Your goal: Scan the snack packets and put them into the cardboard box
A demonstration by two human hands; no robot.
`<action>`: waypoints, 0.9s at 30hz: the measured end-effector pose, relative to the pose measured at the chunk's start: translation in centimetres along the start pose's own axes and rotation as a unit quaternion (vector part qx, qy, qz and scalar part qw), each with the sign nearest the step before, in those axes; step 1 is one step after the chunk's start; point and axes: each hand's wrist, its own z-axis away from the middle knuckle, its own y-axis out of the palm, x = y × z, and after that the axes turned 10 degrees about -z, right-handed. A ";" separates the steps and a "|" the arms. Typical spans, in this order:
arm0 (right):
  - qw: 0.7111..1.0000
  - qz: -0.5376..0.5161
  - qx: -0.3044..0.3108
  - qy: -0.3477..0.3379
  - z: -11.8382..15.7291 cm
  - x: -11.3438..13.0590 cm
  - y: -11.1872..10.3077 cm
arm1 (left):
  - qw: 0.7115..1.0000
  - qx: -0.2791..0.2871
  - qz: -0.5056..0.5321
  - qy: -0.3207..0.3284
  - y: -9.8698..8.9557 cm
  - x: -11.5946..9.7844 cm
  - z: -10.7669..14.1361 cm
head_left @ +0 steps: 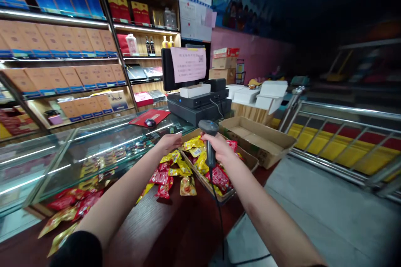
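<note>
My right hand [219, 147] grips a dark handheld barcode scanner [210, 150] by its handle, its head upward and its cord hanging down. Below it, a shallow cardboard box [203, 180] holds red and yellow snack packets [219, 179]. At the box's left edge is my left hand [169, 142], with fingers apart and no item visible in them. Loose snack packets [163, 177] lie on the dark red counter [150, 221] under my left hand. One gold packet [188, 186] lies apart, near the box.
An open cardboard box [275, 144] stands behind the packets. Further back are a monitor [168, 69] with a pink sheet, a black cash drawer [196, 110] and a mouse [150, 123] on a red pad. A glass display case [72, 146] is left; metal railing [347, 112] right.
</note>
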 end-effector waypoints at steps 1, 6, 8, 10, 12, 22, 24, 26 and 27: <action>1.000 -0.009 0.019 0.013 0.7 -0.6 1.2 | 1.000 -0.009 -0.002 0.001 -1.7 0.5 0.7; 0.989 -0.043 0.112 0.086 4.2 -4.6 7.5 | 0.999 -0.051 -0.012 -0.009 -9.6 3.7 5.0; 0.981 -0.040 0.145 0.121 5.4 -6.8 9.6 | 0.998 -0.060 -0.024 -0.013 -12.2 5.7 6.7; 0.973 -0.032 0.166 0.155 6.5 -8.9 11.2 | 0.996 -0.079 -0.029 -0.010 -14.3 8.0 8.3; 0.971 -0.018 0.165 0.173 7.5 -10.5 12.1 | 0.995 -0.094 -0.021 -0.002 -15.8 10.3 9.7; 0.973 0.087 0.149 0.156 8.0 -14.4 11.6 | 0.955 -0.134 -0.227 0.134 -13.2 13.8 7.5; 0.974 0.105 0.149 0.138 7.8 -14.9 11.4 | 0.921 -0.121 -0.316 0.193 -12.0 13.8 5.9; 0.973 0.112 0.150 0.134 7.8 -15.2 11.2 | 0.884 -0.087 -0.404 0.217 -11.1 13.9 5.0; 0.972 0.110 0.153 0.138 7.9 -15.2 11.2 | 0.865 -0.076 -0.446 0.218 -10.8 14.0 4.9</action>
